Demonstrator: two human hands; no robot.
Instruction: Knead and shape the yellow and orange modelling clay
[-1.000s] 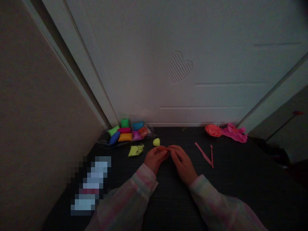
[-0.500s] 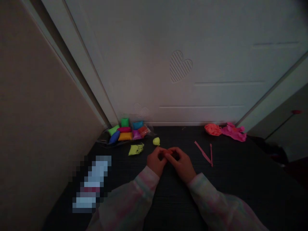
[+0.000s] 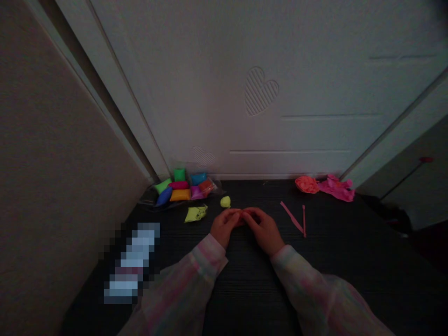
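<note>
Because only a small reddish piece (image 3: 241, 213) shows between the fingertips, its full shape cannot be told, but it looks like soft modelling clay. It would likely be very light, easy to dent and a little tacky rather than slippery, so a hard squeeze could flatten it or leave finger marks. The best hold is probably a light pinch at opposite edges, thumb pad against forefinger pad, with little force through the middle.

The piece is at the centre of the near scene, above the dark counter (image 3: 245, 289) and just on the person's side of a yellow lump (image 3: 226, 202); whether it touches the counter is hidden by the fingers. The left hand (image 3: 221, 227) and the right hand (image 3: 265, 229) meet there, tips together, and each grip is narrow, pinched on the piece from its own side. Both thumbs lie toward the person, the forefingers arch over the far side, and the remaining fingers curl out of clear sight. The forearms, in loose striped sleeves (image 3: 308, 284), angle inward from the lower corners to form a peak, with the wrists low near the counter.
</note>
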